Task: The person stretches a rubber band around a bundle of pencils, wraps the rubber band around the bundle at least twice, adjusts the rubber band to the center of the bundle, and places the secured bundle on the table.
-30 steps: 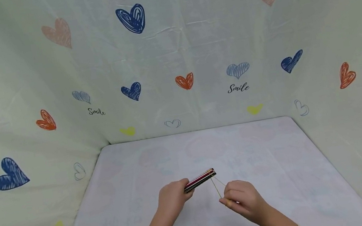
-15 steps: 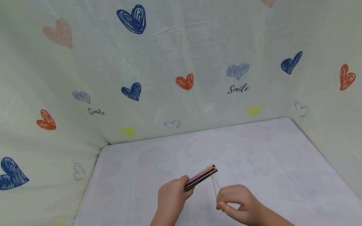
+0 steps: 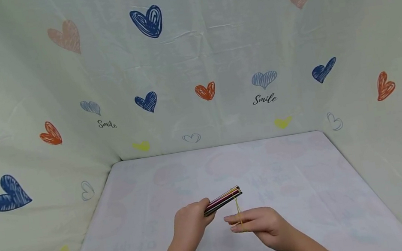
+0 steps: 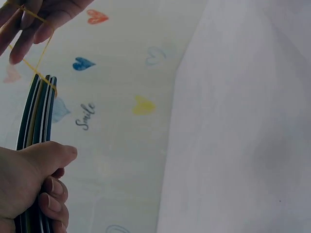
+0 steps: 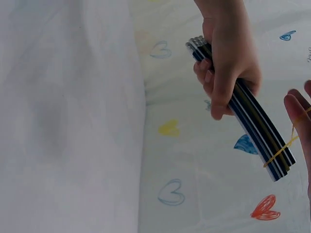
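Observation:
A bundle of slim striped pencils (image 3: pixel 223 200) tilts up to the right above the table. My left hand (image 3: pixel 192 221) grips its lower part, the thumb lying along it in the left wrist view. Round the far end runs a yellow rubber band (image 3: pixel 238 207), which crosses the pencils (image 5: pixel 252 119) in the right wrist view. From there the band stretches down to my right hand (image 3: pixel 264 223), whose straightened, spread fingers sit inside its loop. In the left wrist view, the right hand's fingers (image 4: pixel 46 31) are apart from the pencils.
A white table (image 3: pixel 147 181) lies under both hands. Behind it and at both sides hangs a pale curtain (image 3: pixel 213 54) printed with hearts and the word Smile. A small dark thing shows at the bottom edge of the head view.
My right hand has gone from pinching the rubber band to spreading straight fingers inside its loop, its fingertips further left. The left hand keeps holding the pencils in nearly the same place.

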Action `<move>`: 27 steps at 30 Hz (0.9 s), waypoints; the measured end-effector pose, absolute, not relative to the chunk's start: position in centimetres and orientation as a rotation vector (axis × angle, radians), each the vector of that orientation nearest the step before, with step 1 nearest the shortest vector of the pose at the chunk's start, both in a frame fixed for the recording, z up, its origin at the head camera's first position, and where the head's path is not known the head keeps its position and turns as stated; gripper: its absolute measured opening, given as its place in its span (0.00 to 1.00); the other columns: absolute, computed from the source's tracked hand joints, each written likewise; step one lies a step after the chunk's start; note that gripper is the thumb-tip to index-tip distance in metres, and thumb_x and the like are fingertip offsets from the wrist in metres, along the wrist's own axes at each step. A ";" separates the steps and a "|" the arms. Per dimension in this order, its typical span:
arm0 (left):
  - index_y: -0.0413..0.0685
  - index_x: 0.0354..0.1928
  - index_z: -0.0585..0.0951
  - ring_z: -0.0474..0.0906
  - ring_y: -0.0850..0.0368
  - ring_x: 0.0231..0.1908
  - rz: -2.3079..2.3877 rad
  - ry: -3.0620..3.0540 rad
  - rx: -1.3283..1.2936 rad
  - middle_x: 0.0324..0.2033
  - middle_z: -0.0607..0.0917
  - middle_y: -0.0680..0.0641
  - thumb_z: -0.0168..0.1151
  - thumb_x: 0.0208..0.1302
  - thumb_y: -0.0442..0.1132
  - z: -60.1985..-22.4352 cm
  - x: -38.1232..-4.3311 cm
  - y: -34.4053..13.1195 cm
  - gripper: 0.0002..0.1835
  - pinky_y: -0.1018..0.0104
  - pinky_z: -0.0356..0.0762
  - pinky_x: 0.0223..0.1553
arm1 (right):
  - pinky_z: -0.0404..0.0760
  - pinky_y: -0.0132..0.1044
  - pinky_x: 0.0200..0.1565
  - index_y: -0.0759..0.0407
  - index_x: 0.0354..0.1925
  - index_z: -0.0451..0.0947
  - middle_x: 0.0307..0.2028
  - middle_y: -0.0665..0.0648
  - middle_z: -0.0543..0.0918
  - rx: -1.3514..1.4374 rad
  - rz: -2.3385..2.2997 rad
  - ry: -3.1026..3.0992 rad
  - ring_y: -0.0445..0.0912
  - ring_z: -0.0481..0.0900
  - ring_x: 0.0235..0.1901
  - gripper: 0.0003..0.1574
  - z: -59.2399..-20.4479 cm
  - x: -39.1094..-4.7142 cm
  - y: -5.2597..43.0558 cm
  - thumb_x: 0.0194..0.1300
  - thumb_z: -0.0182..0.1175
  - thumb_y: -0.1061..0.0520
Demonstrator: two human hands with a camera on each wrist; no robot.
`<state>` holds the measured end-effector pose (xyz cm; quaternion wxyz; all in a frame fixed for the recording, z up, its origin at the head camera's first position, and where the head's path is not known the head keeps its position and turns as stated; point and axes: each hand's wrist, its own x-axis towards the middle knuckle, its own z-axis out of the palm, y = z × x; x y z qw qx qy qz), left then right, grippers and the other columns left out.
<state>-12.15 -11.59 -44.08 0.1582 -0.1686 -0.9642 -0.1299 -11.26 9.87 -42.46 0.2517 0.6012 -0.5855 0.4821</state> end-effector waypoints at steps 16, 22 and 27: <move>0.55 0.24 0.76 0.58 0.67 0.13 -0.400 -2.641 -0.489 0.13 0.72 0.61 0.77 0.46 0.39 -44.7 -11.8 -11.6 0.14 0.72 0.56 0.14 | 0.83 0.43 0.30 0.55 0.68 0.69 0.26 0.57 0.87 0.361 2.086 -2.045 0.51 0.85 0.24 0.39 -43.8 -8.5 9.4 0.59 0.67 0.65; 0.54 0.22 0.76 0.59 0.69 0.13 -0.370 -2.534 -0.602 0.13 0.74 0.61 0.77 0.43 0.37 -44.9 -11.6 -11.8 0.15 0.75 0.58 0.14 | 0.83 0.43 0.30 0.51 0.63 0.75 0.38 0.58 0.87 0.183 2.177 -2.127 0.51 0.84 0.20 0.37 -43.2 -9.0 9.8 0.56 0.71 0.63; 0.54 0.22 0.74 0.58 0.69 0.12 -0.330 -2.446 -0.700 0.12 0.74 0.60 0.78 0.41 0.37 -45.0 -11.5 -11.6 0.17 0.76 0.56 0.13 | 0.83 0.45 0.32 0.54 0.63 0.75 0.62 0.56 0.74 0.251 2.290 -2.162 0.53 0.84 0.21 0.36 -43.3 -9.7 10.4 0.55 0.72 0.61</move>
